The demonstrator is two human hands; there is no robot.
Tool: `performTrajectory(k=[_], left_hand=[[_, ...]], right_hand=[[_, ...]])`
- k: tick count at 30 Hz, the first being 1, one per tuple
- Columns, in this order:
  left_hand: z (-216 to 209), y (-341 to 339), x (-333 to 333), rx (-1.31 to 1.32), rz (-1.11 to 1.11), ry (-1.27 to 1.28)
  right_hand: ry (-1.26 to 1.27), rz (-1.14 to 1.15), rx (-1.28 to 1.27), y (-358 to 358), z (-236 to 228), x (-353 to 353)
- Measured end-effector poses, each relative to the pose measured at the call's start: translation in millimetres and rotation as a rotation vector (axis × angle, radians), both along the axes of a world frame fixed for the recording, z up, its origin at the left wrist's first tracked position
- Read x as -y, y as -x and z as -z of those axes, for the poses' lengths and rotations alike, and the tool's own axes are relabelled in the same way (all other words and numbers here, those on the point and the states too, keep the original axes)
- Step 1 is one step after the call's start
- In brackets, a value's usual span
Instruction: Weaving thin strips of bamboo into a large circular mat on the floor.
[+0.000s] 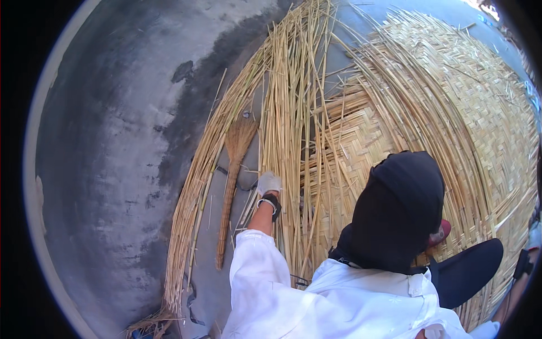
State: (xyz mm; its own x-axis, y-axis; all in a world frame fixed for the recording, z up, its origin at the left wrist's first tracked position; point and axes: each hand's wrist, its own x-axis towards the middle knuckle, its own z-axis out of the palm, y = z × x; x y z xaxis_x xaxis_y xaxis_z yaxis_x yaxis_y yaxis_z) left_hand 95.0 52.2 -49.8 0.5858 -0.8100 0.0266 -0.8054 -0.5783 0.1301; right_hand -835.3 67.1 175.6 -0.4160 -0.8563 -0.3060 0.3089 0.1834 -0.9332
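Note:
My left hand, in a pale glove with a dark band at the wrist, rests at the left edge of a long bundle of straw-coloured reed stalks. Its fingers look curled round some of the stalks, though their tips are hidden. Left of this hand lies a straw broom, its handle toward me. A thin, dark curved thing shows between broom and hand. At the far right rim, my right hand, also gloved in white, is small and partly cut off; what it touches does not show.
A large woven reed mat spreads over the right side, with loose stalks across it. Another strip of stalks curves along the left. A rounded black cloth-covered shape blocks part of the mat. Grey floor lies further left.

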Motion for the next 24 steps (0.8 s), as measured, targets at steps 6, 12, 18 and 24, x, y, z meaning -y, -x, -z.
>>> performTrajectory(k=[6, 12, 18, 24], left_hand=[[-52.6, 16.6, 5.6, -1.039, -0.318, 0.638], [-202.5, 136.8, 51.8, -1.05, 0.088, 0.801], [-327.6, 318.9, 97.5, -0.569, 1.296, 0.821], [-392.9, 444.4, 103.5, -0.098, 2.042, 0.512]], right_hand=[[-0.003, 0.122, 0.029, -13.6, 11.6, 4.4], [0.144, 0.049, -0.153, -67.7, -1.4, -13.7], [0.265, -0.31, -0.425, -202.3, -81.5, -8.3], [0.55, -0.398, 0.001, -268.0, -134.0, 10.1]])
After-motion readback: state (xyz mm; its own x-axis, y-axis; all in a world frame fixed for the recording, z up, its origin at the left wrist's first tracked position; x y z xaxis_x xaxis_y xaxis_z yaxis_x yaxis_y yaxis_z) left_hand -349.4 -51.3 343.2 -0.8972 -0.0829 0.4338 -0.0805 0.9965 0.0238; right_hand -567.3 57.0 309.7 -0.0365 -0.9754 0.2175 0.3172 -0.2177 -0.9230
